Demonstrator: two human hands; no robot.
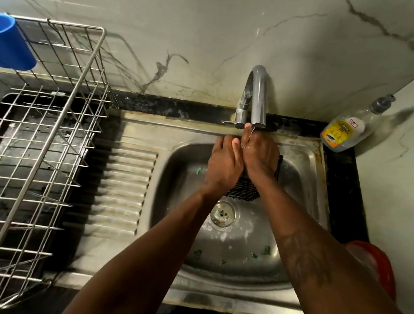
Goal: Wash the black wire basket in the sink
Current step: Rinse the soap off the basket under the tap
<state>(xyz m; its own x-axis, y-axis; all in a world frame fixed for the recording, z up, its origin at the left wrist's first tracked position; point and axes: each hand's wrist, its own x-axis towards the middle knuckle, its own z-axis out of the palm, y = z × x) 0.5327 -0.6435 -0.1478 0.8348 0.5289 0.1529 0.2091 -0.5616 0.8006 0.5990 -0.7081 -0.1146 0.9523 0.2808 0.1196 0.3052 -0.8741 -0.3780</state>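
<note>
Black wire basket sits tilted in the stainless steel sink basin, at 12 o'clock from the round drain, below the grey curved tap. The right hand curls its fingers over the basket's top. The left hand lies against it at 9 o'clock, fingers bent; its grip cannot be told.

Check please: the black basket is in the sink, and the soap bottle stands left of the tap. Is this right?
Not quite. The head view shows the soap bottle right of the tap, not left. The black basket is in the sink, as you say.
</note>
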